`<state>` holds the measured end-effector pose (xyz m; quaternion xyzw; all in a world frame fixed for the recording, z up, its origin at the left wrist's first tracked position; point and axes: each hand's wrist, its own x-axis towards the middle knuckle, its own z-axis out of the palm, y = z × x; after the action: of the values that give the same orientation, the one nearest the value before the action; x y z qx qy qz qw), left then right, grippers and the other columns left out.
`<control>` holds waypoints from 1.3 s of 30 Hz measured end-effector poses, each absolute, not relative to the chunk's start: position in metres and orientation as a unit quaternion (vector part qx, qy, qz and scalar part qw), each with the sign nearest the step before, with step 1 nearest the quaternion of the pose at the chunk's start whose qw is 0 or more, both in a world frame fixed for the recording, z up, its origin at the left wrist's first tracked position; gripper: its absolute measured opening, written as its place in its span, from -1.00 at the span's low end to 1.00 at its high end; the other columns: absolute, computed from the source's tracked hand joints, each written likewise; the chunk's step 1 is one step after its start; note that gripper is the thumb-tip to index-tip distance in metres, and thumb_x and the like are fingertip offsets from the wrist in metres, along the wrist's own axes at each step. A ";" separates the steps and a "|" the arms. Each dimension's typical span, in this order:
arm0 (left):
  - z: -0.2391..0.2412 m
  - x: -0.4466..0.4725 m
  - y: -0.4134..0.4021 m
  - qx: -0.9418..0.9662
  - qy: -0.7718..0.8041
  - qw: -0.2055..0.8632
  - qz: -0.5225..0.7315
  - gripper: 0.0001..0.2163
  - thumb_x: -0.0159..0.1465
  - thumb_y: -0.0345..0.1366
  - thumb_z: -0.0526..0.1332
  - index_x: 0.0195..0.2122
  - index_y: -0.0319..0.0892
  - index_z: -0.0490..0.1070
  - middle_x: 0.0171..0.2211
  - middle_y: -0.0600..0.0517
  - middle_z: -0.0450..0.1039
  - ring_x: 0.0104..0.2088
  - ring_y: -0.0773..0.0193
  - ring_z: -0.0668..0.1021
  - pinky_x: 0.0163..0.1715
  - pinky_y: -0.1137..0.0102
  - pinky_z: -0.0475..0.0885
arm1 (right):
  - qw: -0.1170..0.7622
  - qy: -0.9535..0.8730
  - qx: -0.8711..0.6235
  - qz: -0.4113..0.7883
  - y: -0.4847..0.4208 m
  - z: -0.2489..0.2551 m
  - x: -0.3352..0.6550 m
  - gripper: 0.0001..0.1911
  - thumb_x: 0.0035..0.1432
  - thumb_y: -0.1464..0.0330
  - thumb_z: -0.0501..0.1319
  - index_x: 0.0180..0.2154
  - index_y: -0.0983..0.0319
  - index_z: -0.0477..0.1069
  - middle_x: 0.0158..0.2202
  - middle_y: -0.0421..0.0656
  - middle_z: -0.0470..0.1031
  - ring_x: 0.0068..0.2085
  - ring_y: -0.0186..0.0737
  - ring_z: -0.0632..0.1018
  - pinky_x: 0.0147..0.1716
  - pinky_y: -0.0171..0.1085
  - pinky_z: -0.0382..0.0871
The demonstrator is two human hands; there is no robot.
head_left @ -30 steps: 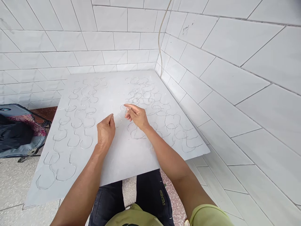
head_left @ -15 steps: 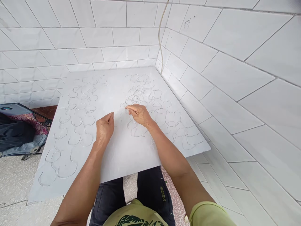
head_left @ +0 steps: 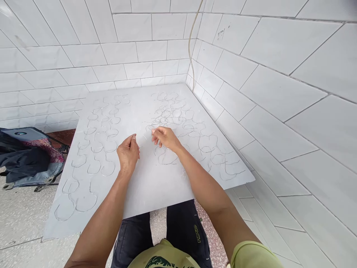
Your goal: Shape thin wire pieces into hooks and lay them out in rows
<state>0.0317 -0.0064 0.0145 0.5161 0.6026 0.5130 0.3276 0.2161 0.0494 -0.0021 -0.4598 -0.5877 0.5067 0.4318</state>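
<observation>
Both hands are over a white board [head_left: 161, 190]. My left hand [head_left: 128, 152] is closed, its thumb and forefinger pinched on what looks like a thin wire. My right hand [head_left: 166, 139] is a short gap to the right, thumb and forefinger together and the other fingers loosely curled. A faint curved thin wire [head_left: 144, 137] shows between the hands; its ends are too fine to trace. Several bent wires [head_left: 108, 169] lie in rows on the board's left side. A tangle of similar curved wires [head_left: 178, 113] covers the right side.
White tiled walls [head_left: 267, 104] meet behind the board and run along its right edge. A pale cable [head_left: 190, 48] hangs in the corner. To the left, a folding chair [head_left: 52, 167] bears dark cloth [head_left: 25, 156]. My legs [head_left: 184, 227] are under the near edge.
The view has shifted slightly, so the board appears lower and farther right. My right hand's lower fingers have loosened and spread from the tight pinch. My left hand has turned slightly, showing more fingers.
</observation>
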 end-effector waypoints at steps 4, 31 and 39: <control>0.016 0.031 -0.007 0.512 0.594 0.329 0.527 -0.58 0.42 -0.06 0.14 0.10 -0.21 0.59 -0.50 0.09 0.35 -0.60 0.38 0.42 -0.65 0.46 0.40 | 0.368 -0.609 -0.386 0.588 0.044 -0.004 0.209 -0.52 0.28 -0.05 0.29 -0.26 0.27 0.50 -0.36 -0.05 0.64 -0.48 -0.28 0.59 -0.60 -0.36 0.41; 0.006 0.039 -0.009 0.479 0.574 0.357 0.560 -0.44 0.44 0.16 0.05 0.15 -0.23 0.44 -0.32 -0.03 0.50 -0.40 0.25 0.58 -0.61 0.41 0.54 | 0.417 -0.602 -0.471 0.491 0.038 -0.003 0.195 -0.77 0.35 0.25 0.20 -0.36 0.21 0.42 -0.49 -0.21 0.52 -0.54 -0.36 0.49 -0.64 -0.43 0.31; -0.008 0.033 -0.001 0.476 0.598 0.349 0.542 -0.64 0.51 0.01 -0.04 -0.15 -0.13 0.38 -0.44 0.07 0.43 -0.55 0.31 0.46 -0.60 0.43 0.34 | 0.396 -0.599 -0.484 0.500 0.041 0.007 0.202 -0.78 0.34 0.26 0.20 -0.35 0.22 0.43 -0.49 -0.20 0.53 -0.55 -0.38 0.49 -0.65 -0.43 0.31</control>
<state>0.0334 -0.0008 -0.0083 0.4761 0.5982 0.5420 0.3489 0.2018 0.0410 0.0071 -0.4839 -0.5995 0.5000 0.3956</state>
